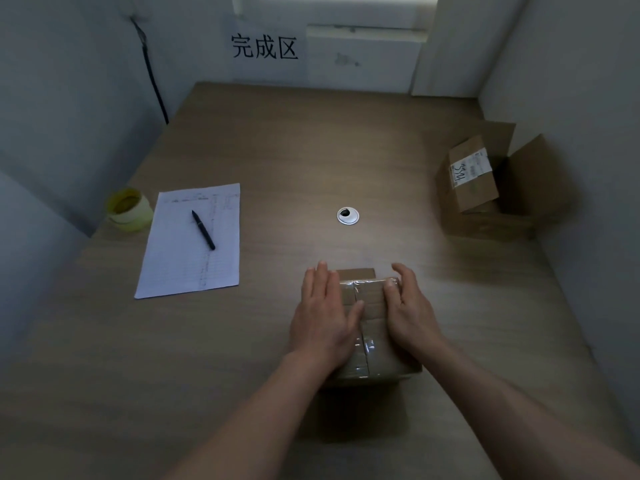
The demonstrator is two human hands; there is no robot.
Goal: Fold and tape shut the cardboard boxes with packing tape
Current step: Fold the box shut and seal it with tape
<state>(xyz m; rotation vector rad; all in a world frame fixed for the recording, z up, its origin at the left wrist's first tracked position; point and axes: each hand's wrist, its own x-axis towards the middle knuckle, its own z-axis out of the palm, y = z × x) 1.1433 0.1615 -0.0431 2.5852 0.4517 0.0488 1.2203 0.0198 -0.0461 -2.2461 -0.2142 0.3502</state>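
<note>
Head view: small brown cardboard box (369, 306), clear tape along its top seam, at 6 o'clock on the wooden table (311, 150). Left hand (323, 313) and right hand (410, 310) press flat, fingers straight. Best to rub outward over the tape ends. Open room at 12; open cardboard carton (491, 188) at 2.

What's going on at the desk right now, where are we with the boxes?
A person is pressing both hands flat on a small cardboard box near the front of the table: left hand on its left half, right hand on its right. Clear tape already runs along the top seam. A tape roll sits at far left beside a sheet of paper with a pen. An open box waits at right.
</note>
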